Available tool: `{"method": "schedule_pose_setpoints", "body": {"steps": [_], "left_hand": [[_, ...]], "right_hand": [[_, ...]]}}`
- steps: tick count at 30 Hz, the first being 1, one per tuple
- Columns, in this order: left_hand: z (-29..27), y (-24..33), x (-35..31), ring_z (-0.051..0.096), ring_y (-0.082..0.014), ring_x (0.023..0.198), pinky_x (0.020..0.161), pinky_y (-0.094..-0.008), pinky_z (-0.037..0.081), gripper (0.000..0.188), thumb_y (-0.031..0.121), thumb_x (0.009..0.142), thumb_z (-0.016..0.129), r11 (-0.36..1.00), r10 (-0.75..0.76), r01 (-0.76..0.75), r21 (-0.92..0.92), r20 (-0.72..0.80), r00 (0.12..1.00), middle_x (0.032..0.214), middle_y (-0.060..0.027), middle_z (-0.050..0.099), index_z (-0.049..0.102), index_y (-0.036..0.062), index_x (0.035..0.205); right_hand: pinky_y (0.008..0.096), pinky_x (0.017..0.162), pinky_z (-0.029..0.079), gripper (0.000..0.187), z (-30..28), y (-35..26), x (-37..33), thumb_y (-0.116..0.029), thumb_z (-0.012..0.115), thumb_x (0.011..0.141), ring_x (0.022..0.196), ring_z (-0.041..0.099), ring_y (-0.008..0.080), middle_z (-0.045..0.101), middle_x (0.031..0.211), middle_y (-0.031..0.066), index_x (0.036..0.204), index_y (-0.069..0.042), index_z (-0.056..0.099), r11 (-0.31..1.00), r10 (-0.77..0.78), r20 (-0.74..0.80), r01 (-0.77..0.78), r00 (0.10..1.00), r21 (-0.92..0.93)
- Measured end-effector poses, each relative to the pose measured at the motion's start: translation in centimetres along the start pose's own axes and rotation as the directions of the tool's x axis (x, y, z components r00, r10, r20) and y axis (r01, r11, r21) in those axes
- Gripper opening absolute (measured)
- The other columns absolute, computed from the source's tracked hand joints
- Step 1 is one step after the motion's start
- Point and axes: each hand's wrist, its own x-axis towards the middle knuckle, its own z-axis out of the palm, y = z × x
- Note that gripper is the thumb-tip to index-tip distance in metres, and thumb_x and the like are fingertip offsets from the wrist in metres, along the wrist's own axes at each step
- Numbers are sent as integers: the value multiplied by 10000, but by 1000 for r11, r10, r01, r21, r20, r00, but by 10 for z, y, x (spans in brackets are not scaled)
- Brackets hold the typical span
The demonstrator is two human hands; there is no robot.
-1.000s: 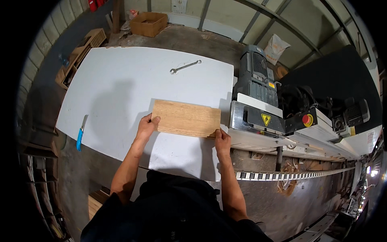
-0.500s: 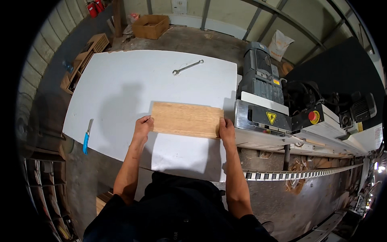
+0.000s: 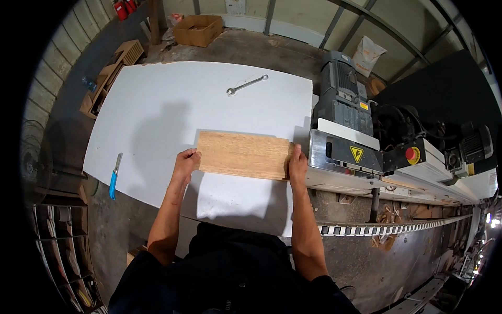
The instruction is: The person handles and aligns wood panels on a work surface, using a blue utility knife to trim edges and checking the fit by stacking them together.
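Observation:
A light-brown wooden board (image 3: 243,155) is held level above the white tabletop, long side running left to right. My left hand (image 3: 186,161) is closed on its left end, with the thumb at the upper edge. At the opposite end my right hand (image 3: 298,163) grips the board, thumb on top. A darker edge shows beside the right fingers; whether a second board lies underneath I cannot tell. Beyond the board a metal wrench (image 3: 247,85) lies on the table. Toward the left table edge rests a blue-handled knife (image 3: 114,178).
The white table (image 3: 209,104) adjoins a machine with a grey motor (image 3: 341,94) and a red stop button (image 3: 412,155) on the right. A chain-like conveyor strip (image 3: 387,228) runs rightward. Shelves (image 3: 63,251) stand lower left, a cardboard box (image 3: 197,30) behind.
The board stays between both hands. My right hand and the board's right end sit slightly farther right, with a darker edge now showing there. The whole view has shifted slightly.

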Motion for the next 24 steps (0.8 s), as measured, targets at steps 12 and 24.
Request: {"method": "schedule_pose_setpoints", "body": {"steps": [12,24], "left_hand": [[5,7,-3,574,-99,743,698,-253,460,150,74,876,581,998,40,-41,52,15,999,838,-45,654,661,-33,944],[0,4,1,538,-83,704,673,-240,433,153,80,859,586,993,52,-56,108,36,998,803,-18,642,671,-34,915]], "right_hand": [[463,915,432,691,-9,-22,-8,-602,376,889,1037,559,444,607,1061,272,1077,27,594,993,74,90,-65,993,-103],[467,905,424,613,-5,-27,-13,-554,317,921,1032,554,438,609,1076,247,1047,-35,619,971,52,28,-44,998,-235]]}}
